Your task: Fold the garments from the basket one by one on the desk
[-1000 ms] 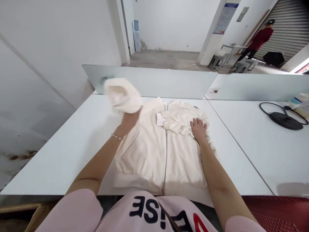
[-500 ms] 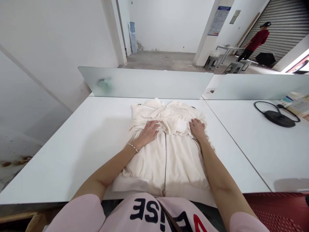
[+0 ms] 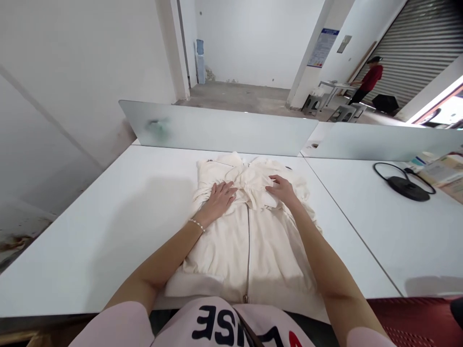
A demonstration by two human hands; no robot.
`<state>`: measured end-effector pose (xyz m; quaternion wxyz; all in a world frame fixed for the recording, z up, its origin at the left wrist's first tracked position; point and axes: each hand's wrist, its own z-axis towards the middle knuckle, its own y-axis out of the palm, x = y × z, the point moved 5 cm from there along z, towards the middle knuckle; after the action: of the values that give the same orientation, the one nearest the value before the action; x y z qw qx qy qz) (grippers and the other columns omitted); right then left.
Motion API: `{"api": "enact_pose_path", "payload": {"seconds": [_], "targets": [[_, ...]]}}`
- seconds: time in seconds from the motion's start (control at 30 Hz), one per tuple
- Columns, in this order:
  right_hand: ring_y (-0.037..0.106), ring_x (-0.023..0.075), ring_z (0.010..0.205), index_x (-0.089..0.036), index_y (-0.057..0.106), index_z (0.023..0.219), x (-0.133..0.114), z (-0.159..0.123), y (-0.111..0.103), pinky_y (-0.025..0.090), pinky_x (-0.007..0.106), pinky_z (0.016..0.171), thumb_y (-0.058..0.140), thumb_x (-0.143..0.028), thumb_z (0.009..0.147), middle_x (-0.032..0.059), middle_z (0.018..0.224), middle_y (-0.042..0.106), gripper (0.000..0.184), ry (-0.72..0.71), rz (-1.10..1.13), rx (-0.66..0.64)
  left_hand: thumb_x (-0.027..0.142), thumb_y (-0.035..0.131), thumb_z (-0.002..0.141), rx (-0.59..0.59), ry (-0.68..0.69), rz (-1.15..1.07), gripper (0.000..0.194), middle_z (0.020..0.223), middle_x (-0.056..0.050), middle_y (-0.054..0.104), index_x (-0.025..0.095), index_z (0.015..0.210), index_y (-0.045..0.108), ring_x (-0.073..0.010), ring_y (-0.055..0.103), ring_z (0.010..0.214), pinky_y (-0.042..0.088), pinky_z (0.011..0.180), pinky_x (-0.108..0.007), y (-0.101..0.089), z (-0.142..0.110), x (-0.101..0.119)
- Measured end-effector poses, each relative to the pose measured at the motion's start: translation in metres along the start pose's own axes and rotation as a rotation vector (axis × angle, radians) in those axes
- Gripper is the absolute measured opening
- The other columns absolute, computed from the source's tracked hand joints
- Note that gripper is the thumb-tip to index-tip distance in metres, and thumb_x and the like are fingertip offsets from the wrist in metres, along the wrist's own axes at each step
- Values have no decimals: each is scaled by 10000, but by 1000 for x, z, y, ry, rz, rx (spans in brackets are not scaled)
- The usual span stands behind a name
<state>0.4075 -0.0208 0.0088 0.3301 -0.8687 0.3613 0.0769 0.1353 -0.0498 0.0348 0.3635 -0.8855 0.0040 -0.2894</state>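
A cream zip-up jacket point(image 3: 249, 241) lies flat on the white table point(image 3: 119, 226) in front of me, zip running up its middle, both sleeves folded in over the chest. My left hand point(image 3: 219, 196) rests flat on the folded left sleeve, fingers stretched out, a bead bracelet on its wrist. My right hand point(image 3: 284, 189) lies on the bunched fabric of the right sleeve near the collar, fingers spread and slightly bent, holding nothing that I can see.
Frosted divider panels point(image 3: 217, 127) stand along the table's far edge. On the neighbouring table to the right sit a black round base with a cable loop point(image 3: 407, 185) and some papers point(image 3: 439, 171). A person in red point(image 3: 369, 79) stands far back by a shutter.
My left hand brought the raised left sleeve down onto the jacket's chest and now lies flat on it. My right hand slid a little left toward the collar.
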Motion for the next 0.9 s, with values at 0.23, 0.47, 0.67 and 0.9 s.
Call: {"api": "enact_pose_path", "payload": {"seconds": [0.23,0.47,0.67,0.9], "targets": [[660,271,981,-176,687,1072,20,12,-4,490,348,865,621,-196,730,98,1033,724,349,58,-125,27,330,242,1062,-26,82,3,479,1590,-58,409,262,1467,489,-268,411,1412,257,1224,-552,7,0,7],[682,204,913,-199,703,1022,42,27,6,495,269,807,695,-269,788,57,976,747,245,69,-172,-111,417,360,1039,-208,87,-249,439,1453,-91,554,224,1394,530,-261,537,1292,414,1121,-447,-9,21,-3],[665,217,967,-158,697,1119,65,77,-52,492,304,828,553,-396,909,104,1043,726,348,152,-273,19,295,454,989,21,-120,-224,283,1267,-92,634,198,1195,622,-265,521,1256,427,1076,-411,-53,102,-61],[660,213,967,-126,701,1037,96,105,-40,498,339,868,581,-374,934,121,1016,709,294,282,-427,-21,388,461,990,-227,-393,-118,443,1401,-180,541,126,1346,492,-297,520,1297,436,1050,-413,-15,161,-123]]}}
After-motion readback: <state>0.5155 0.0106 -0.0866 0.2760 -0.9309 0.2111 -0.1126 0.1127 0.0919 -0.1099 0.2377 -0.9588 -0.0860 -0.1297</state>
